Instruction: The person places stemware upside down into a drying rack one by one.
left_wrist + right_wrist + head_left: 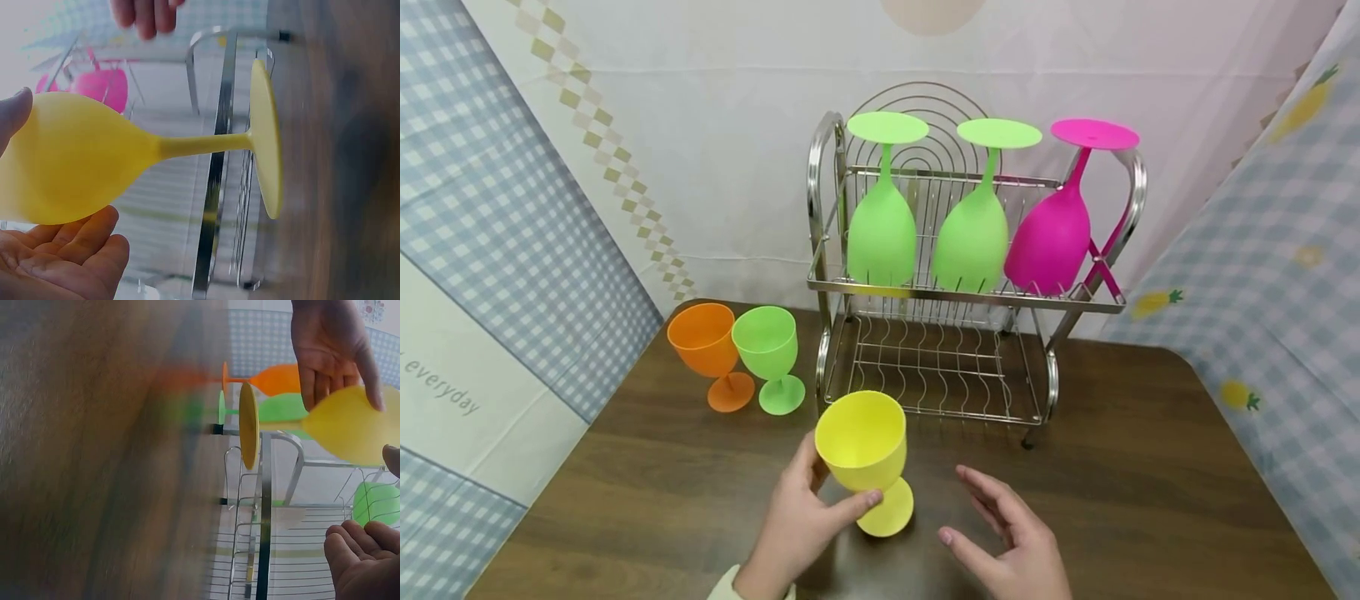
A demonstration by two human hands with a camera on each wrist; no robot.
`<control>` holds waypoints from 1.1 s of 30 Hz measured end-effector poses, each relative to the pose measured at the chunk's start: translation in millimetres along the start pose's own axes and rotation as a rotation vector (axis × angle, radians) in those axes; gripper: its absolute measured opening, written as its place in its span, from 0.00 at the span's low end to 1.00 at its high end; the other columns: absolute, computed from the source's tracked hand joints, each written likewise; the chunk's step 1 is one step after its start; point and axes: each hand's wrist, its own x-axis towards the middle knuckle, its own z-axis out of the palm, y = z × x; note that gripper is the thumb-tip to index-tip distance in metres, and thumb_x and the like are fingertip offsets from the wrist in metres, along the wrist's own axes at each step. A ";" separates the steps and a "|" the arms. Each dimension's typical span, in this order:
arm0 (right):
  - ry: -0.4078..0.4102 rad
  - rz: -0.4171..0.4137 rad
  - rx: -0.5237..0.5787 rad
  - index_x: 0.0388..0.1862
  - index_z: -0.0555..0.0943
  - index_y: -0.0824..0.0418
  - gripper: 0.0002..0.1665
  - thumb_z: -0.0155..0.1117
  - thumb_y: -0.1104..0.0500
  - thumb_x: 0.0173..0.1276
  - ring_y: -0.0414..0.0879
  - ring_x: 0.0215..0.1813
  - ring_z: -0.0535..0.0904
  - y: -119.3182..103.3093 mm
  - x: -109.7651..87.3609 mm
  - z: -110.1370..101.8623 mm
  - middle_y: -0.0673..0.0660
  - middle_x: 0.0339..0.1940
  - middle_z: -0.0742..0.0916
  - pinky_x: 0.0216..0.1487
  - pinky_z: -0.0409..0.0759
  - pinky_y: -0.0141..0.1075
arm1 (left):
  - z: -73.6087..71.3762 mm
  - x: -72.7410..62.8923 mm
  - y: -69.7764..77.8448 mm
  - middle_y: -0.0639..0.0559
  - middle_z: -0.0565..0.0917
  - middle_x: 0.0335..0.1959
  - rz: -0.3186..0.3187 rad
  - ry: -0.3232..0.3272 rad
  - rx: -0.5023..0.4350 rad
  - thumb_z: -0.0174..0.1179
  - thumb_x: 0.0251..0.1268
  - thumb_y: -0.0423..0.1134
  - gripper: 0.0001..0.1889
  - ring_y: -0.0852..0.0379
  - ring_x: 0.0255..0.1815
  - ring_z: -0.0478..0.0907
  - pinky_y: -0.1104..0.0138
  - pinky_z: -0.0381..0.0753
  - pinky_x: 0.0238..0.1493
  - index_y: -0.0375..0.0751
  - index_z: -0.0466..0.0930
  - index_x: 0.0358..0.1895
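Note:
My left hand point(797, 521) grips a yellow plastic goblet point(868, 467) by its bowl, thumb on the near side and fingers behind. The goblet is upright in front of the wire rack, its foot close over the tabletop. In the left wrist view, the goblet point(87, 159) lies between the thumb and the curved fingers point(94, 240). To its right my right hand point(1015, 537) is apart from it, thumb and fingers spread with nothing between them. The right wrist view shows that same hand point(369, 556) with its palm toward the goblet point(350, 425).
A two-tier metal dish rack point(940, 296) stands at the back. Upside down on its upper tier are two green goblets point(882, 233) point(973, 237) and a magenta goblet point(1052, 242). An orange goblet point(703, 346) and another green goblet point(767, 346) stand upright left of it on the wooden table point(647, 500).

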 end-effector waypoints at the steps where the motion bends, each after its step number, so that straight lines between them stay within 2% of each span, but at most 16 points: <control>1: -0.004 0.001 0.005 0.62 0.78 0.67 0.41 0.79 0.78 0.45 0.39 0.63 0.79 0.0 -0.1 0.8 0.57 0.60 0.84 0.60 0.78 0.29 | 3.3 -1.4 1.3 0.59 0.80 0.60 0.000 -0.014 0.002 0.80 0.47 0.39 0.42 0.56 0.63 0.76 0.54 0.70 0.70 0.50 0.69 0.68; 4: -0.017 0.009 -0.006 0.62 0.78 0.65 0.42 0.81 0.75 0.44 0.39 0.63 0.78 -1.9 0.4 2.6 0.58 0.60 0.83 0.60 0.77 0.29 | 12.6 -6.0 5.8 0.62 0.79 0.61 -0.017 -0.064 -0.012 0.81 0.47 0.40 0.42 0.57 0.65 0.75 0.49 0.68 0.71 0.53 0.69 0.68; 7: -0.030 0.029 -0.015 0.64 0.78 0.60 0.44 0.83 0.73 0.44 0.38 0.63 0.78 -5.2 0.9 4.1 0.57 0.60 0.83 0.61 0.77 0.30 | 20.9 -10.0 9.3 0.65 0.78 0.62 -0.053 -0.123 -0.034 0.81 0.47 0.40 0.43 0.58 0.65 0.74 0.49 0.66 0.72 0.55 0.68 0.69; 14: -0.077 0.074 -0.016 0.66 0.77 0.56 0.44 0.85 0.65 0.47 0.41 0.62 0.79 -9.2 1.6 7.7 0.54 0.61 0.83 0.60 0.78 0.30 | 31.6 -16.0 10.8 0.65 0.78 0.62 -0.069 -0.226 -0.058 0.79 0.51 0.43 0.42 0.57 0.67 0.73 0.59 0.69 0.71 0.56 0.67 0.70; 19: -0.070 0.145 -0.026 0.64 0.77 0.58 0.45 0.85 0.67 0.45 0.37 0.61 0.79 -9.6 0.1 7.7 0.53 0.60 0.83 0.58 0.79 0.28 | 37.0 -19.4 10.2 0.64 0.78 0.62 -0.084 -0.256 -0.081 0.78 0.53 0.43 0.41 0.56 0.66 0.74 0.62 0.70 0.69 0.54 0.66 0.71; 23: -0.062 0.179 -0.024 0.65 0.76 0.61 0.45 0.85 0.67 0.45 0.37 0.61 0.79 -9.8 -1.6 7.4 0.54 0.61 0.83 0.58 0.80 0.30 | 39.9 -20.6 10.6 0.63 0.78 0.61 -0.094 -0.254 -0.089 0.78 0.53 0.43 0.40 0.56 0.65 0.74 0.61 0.69 0.70 0.53 0.68 0.69; 27: -0.051 0.143 -0.026 0.65 0.76 0.61 0.47 0.85 0.70 0.43 0.38 0.60 0.80 -7.8 -3.1 6.7 0.56 0.60 0.83 0.57 0.82 0.31 | 39.6 -20.9 10.1 0.64 0.78 0.61 -0.085 -0.268 -0.065 0.78 0.53 0.45 0.39 0.57 0.65 0.74 0.61 0.70 0.70 0.55 0.68 0.69; 29: -0.046 0.109 -0.037 0.65 0.76 0.61 0.49 0.86 0.71 0.40 0.38 0.59 0.81 -6.2 -3.5 5.4 0.56 0.59 0.83 0.56 0.82 0.31 | 38.3 -20.3 9.5 0.63 0.77 0.63 -0.058 -0.278 -0.054 0.78 0.54 0.44 0.41 0.56 0.65 0.74 0.61 0.70 0.70 0.55 0.65 0.71; 31: -0.042 0.072 -0.077 0.64 0.77 0.59 0.51 0.87 0.72 0.36 0.39 0.56 0.82 -4.3 -3.5 3.3 0.55 0.58 0.84 0.55 0.82 0.28 | 35.8 -19.3 9.0 0.62 0.76 0.65 -0.026 -0.283 -0.043 0.78 0.53 0.43 0.44 0.55 0.66 0.74 0.61 0.70 0.70 0.55 0.63 0.73; 33: -0.044 0.034 -0.164 0.65 0.77 0.56 0.54 0.88 0.69 0.33 0.38 0.53 0.83 -2.7 -3.1 -0.2 0.52 0.57 0.84 0.54 0.80 0.24 | 32.5 -18.2 9.1 0.63 0.76 0.65 -0.014 -0.279 -0.028 0.78 0.52 0.43 0.47 0.55 0.66 0.74 0.61 0.69 0.71 0.56 0.60 0.75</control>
